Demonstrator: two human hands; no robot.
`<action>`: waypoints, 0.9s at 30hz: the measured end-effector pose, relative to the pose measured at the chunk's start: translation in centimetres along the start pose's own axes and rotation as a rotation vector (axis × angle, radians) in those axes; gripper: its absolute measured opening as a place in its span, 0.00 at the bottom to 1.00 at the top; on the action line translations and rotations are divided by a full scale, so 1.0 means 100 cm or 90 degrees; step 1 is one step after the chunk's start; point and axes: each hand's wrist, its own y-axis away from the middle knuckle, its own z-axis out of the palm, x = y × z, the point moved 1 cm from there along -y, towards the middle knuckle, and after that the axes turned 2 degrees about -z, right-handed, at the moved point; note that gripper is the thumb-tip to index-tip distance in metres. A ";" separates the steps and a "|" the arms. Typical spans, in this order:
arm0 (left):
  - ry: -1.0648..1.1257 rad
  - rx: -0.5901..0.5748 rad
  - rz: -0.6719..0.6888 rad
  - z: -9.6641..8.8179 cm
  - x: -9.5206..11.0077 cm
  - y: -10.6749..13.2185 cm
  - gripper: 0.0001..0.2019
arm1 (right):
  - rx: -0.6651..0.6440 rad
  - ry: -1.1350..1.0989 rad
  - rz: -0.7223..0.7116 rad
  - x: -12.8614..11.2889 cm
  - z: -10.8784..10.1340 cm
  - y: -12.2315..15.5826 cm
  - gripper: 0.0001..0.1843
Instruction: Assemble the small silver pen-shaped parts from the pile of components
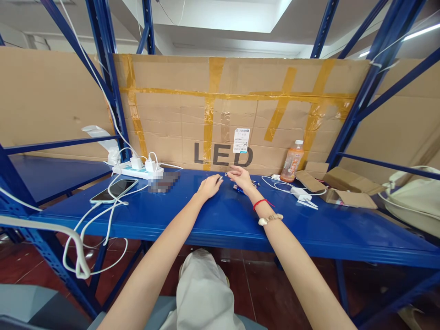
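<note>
Beyond the left grip (208,187) and the right grip (240,178), a large cardboard panel (165,128) is stood upright. Both grips are held low over the blue desk (220,220). Well to the right of the right grip, a cardboard carton (350,185) is placed. A white power strip (137,171) is set to the left of the left grip, and a bottle (292,162) is stood upright to the right of the right grip. A phone (115,190) is laid farther left of the left grip.

Small blue pieces (238,188) are partly covered by the right grip, which is clearly the nearer one; the long axis of the visible front piece is slanted, its near end being turned to the right. By the left fingertips, pressed together, a small dark piece (219,179) seems to be pinched. Just beyond it, toward the right grip, a tiny shiny piece (226,174) is seen. The right fingers are partly spread, but whether this tiny piece is pinched by them cannot be told.
</note>
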 end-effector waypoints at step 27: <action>0.082 0.087 0.054 -0.002 0.001 0.000 0.16 | -0.043 -0.158 0.069 -0.008 0.001 0.004 0.23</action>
